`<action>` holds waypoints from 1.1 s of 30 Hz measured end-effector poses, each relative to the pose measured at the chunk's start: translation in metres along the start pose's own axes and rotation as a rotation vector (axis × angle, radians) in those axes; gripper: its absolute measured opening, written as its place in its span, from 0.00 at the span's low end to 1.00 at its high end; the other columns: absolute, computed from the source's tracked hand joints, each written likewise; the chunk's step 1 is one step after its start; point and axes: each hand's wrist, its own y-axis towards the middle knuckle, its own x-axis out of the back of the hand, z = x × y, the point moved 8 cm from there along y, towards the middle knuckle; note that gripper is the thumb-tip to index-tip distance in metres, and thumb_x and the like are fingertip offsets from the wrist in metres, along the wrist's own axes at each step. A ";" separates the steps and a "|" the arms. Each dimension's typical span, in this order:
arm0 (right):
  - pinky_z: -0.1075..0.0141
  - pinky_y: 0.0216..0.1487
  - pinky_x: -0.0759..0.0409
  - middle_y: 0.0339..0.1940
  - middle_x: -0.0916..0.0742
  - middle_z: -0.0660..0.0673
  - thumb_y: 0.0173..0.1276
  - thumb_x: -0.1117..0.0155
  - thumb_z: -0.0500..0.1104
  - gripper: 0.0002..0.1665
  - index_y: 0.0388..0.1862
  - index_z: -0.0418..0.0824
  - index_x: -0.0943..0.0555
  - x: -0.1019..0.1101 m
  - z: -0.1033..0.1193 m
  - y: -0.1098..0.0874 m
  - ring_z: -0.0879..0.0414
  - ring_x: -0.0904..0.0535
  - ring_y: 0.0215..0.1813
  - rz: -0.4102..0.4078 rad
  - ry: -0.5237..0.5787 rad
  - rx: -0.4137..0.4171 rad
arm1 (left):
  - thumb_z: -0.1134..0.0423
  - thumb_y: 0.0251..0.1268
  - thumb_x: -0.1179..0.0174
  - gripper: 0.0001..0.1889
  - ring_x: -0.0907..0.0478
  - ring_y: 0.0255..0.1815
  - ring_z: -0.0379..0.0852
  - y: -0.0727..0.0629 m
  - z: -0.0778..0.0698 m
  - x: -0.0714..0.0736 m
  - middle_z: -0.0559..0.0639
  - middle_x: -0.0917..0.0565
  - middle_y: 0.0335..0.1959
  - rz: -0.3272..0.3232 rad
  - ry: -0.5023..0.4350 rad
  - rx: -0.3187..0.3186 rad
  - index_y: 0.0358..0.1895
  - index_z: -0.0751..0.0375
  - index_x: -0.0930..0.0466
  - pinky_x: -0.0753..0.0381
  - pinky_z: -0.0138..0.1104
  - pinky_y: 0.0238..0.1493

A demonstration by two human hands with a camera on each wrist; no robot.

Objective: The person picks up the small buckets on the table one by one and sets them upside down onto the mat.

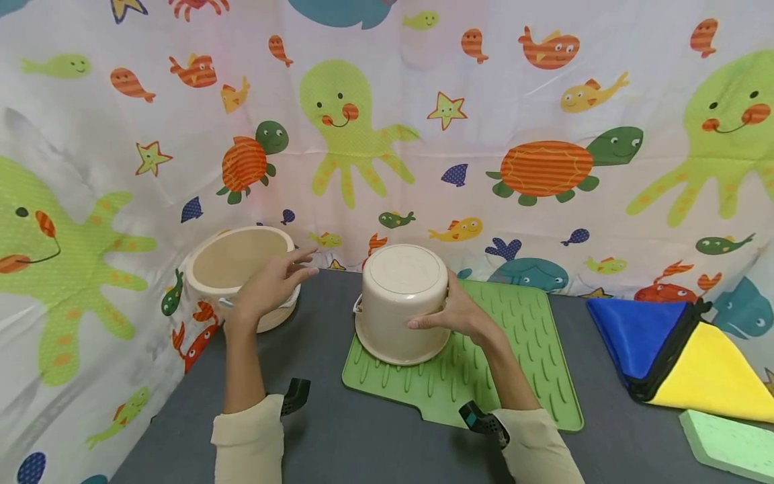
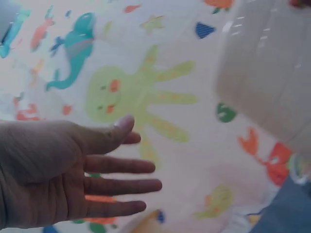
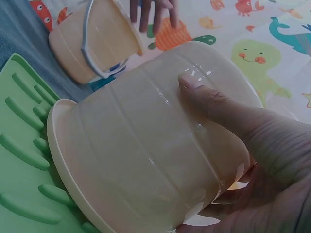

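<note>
An upside-down cream bucket (image 1: 396,316) stands rim-down on a ribbed green drying mat (image 1: 514,349). My right hand (image 1: 462,312) grips its side, thumb across the near wall and the other fingers round the far side, as the right wrist view also shows. A second cream bucket (image 1: 202,286), mouth up with a pale handle, is at the left by the curtain. My left hand (image 1: 266,286) is raised in front of that bucket, overlapping it in the head view. In the left wrist view its fingers (image 2: 121,186) are spread and nearly straight, holding nothing.
A folded blue and yellow cloth (image 1: 707,363) lies on the dark grey table (image 1: 326,430) at the right, with a light green sponge block (image 1: 728,444) before it. A curtain (image 1: 387,154) printed with sea animals closes off the back and left side.
</note>
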 end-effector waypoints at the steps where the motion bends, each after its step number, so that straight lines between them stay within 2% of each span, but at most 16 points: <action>1: 0.35 0.83 0.45 0.78 0.29 0.45 0.48 0.10 0.43 0.75 0.86 0.57 0.51 0.000 0.000 0.000 0.43 0.35 0.80 -0.001 -0.004 -0.001 | 0.56 0.82 0.44 0.28 0.19 0.67 0.67 -0.004 0.002 0.007 0.68 0.20 0.69 -0.014 0.024 0.024 0.79 0.60 0.33 0.20 0.59 0.67; 5: 0.34 0.83 0.47 0.78 0.30 0.44 0.49 0.11 0.43 0.75 0.86 0.57 0.52 0.001 0.000 0.000 0.42 0.35 0.81 0.005 -0.002 0.004 | 0.56 0.84 0.47 0.28 0.22 0.68 0.71 -0.021 0.010 0.032 0.72 0.20 0.67 -0.072 0.083 0.135 0.78 0.65 0.34 0.21 0.61 0.67; 8: 0.35 0.84 0.48 0.79 0.31 0.44 0.49 0.11 0.42 0.76 0.86 0.57 0.52 0.001 0.000 0.000 0.42 0.36 0.81 0.006 0.010 0.007 | 0.54 0.84 0.48 0.27 0.22 0.65 0.72 -0.032 0.019 0.047 0.73 0.19 0.64 -0.140 0.121 0.214 0.76 0.68 0.32 0.20 0.62 0.64; 11: 0.35 0.84 0.49 0.80 0.31 0.44 0.48 0.10 0.43 0.76 0.86 0.58 0.53 0.001 0.000 0.000 0.43 0.37 0.82 0.002 0.009 0.005 | 0.52 0.82 0.45 0.22 0.18 0.50 0.67 -0.044 0.031 0.059 0.71 0.15 0.52 -0.244 0.159 0.288 0.62 0.69 0.22 0.15 0.54 0.47; 14: 0.35 0.84 0.49 0.80 0.32 0.45 0.48 0.10 0.43 0.77 0.87 0.58 0.54 0.001 -0.001 0.000 0.43 0.38 0.82 0.005 0.003 -0.004 | 0.51 0.79 0.41 0.18 0.22 0.32 0.56 -0.055 0.045 0.068 0.62 0.17 0.35 -0.331 0.181 0.369 0.46 0.67 0.22 0.24 0.41 0.28; 16: 0.35 0.84 0.48 0.80 0.32 0.44 0.48 0.10 0.43 0.77 0.87 0.57 0.53 0.001 -0.002 0.001 0.42 0.38 0.82 0.009 0.001 0.000 | 0.50 0.78 0.40 0.19 0.26 0.25 0.51 -0.060 0.054 0.072 0.59 0.21 0.29 -0.354 0.189 0.415 0.41 0.66 0.25 0.30 0.37 0.23; 18: 0.35 0.84 0.49 0.80 0.32 0.44 0.48 0.10 0.42 0.77 0.86 0.57 0.54 0.001 -0.002 0.002 0.43 0.38 0.82 0.009 0.000 0.004 | 0.47 0.78 0.41 0.21 0.25 0.22 0.48 -0.064 0.063 0.072 0.59 0.21 0.29 -0.341 0.160 0.468 0.41 0.65 0.28 0.30 0.36 0.21; 22: 0.35 0.85 0.50 0.79 0.32 0.44 0.48 0.10 0.43 0.77 0.86 0.57 0.53 0.002 -0.003 0.003 0.43 0.38 0.82 -0.002 -0.003 0.013 | 0.42 0.78 0.44 0.28 0.15 0.24 0.47 -0.069 0.081 0.068 0.69 0.16 0.41 -0.290 0.063 0.565 0.50 0.70 0.33 0.24 0.38 0.22; 24: 0.35 0.84 0.50 0.79 0.32 0.45 0.48 0.10 0.43 0.77 0.86 0.58 0.54 0.002 -0.005 0.002 0.43 0.38 0.82 0.002 -0.004 -0.001 | 0.41 0.78 0.45 0.34 0.12 0.28 0.50 -0.072 0.089 0.067 0.72 0.15 0.43 -0.288 0.038 0.617 0.59 0.74 0.36 0.21 0.41 0.25; 25: 0.35 0.84 0.50 0.79 0.32 0.44 0.48 0.10 0.43 0.77 0.86 0.57 0.54 0.001 -0.006 0.002 0.42 0.38 0.82 0.007 -0.001 -0.001 | 0.40 0.78 0.45 0.37 0.11 0.31 0.53 -0.074 0.092 0.066 0.71 0.14 0.42 -0.293 0.030 0.645 0.63 0.77 0.39 0.20 0.44 0.28; 28: 0.34 0.84 0.50 0.80 0.33 0.44 0.48 0.10 0.42 0.78 0.87 0.57 0.55 0.000 -0.007 0.001 0.42 0.39 0.82 0.012 0.002 -0.006 | 0.40 0.77 0.46 0.49 0.12 0.42 0.67 -0.078 0.102 0.066 0.71 0.12 0.36 -0.318 0.016 0.716 0.78 0.80 0.55 0.16 0.56 0.42; 31: 0.33 0.84 0.52 0.81 0.35 0.42 0.48 0.10 0.43 0.79 0.87 0.57 0.56 0.000 -0.006 0.000 0.41 0.41 0.83 0.005 -0.003 0.000 | 0.39 0.78 0.49 0.57 0.17 0.54 0.76 -0.078 0.109 0.065 0.78 0.13 0.44 -0.327 0.007 0.746 0.80 0.82 0.74 0.20 0.66 0.54; 32: 0.33 0.84 0.53 0.82 0.35 0.42 0.48 0.10 0.43 0.80 0.87 0.57 0.57 0.000 -0.005 0.000 0.41 0.42 0.84 0.002 -0.006 0.000 | 0.40 0.78 0.50 0.56 0.19 0.56 0.78 -0.077 0.110 0.065 0.81 0.15 0.48 -0.331 0.010 0.740 0.79 0.84 0.73 0.21 0.67 0.55; 33: 0.33 0.85 0.54 0.82 0.36 0.42 0.48 0.10 0.44 0.80 0.87 0.57 0.58 0.000 -0.005 0.000 0.41 0.43 0.84 -0.001 -0.007 -0.005 | 0.41 0.79 0.50 0.52 0.19 0.55 0.79 -0.076 0.111 0.065 0.82 0.16 0.49 -0.340 0.019 0.734 0.78 0.86 0.62 0.19 0.66 0.53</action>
